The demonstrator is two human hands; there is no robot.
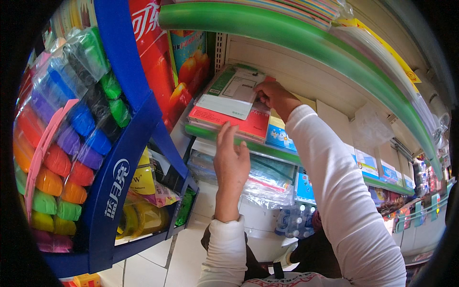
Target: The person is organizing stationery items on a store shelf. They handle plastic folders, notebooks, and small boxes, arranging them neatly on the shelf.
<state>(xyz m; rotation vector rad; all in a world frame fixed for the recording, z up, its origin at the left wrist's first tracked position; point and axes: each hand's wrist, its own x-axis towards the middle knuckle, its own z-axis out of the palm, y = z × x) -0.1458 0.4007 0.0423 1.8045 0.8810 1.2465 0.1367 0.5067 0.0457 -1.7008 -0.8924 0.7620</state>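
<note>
A flat white-and-green stationery packet (236, 89) lies on a red-covered paper pad (229, 121), on top of a stack at the left end of a green-edged shelf. My right hand (274, 96) is at the packet's right edge with its fingers curled; the fingertips are partly hidden, so a grip on it is unclear. My left hand (232, 158) is held up before the shelf's front, fingers extended and thumb apart. Its fingertips reach the front edge of the red pad, and nothing is in its palm.
Blue-and-white printed packs (279, 135) sit right of the stack. Overhead curves another green shelf edge (272, 36) bearing paper goods. A blue display rack (122, 143) with colourful wrapped items (68, 136) stands left. Plastic-wrapped packs (265, 175) and bottles (296, 220) are below.
</note>
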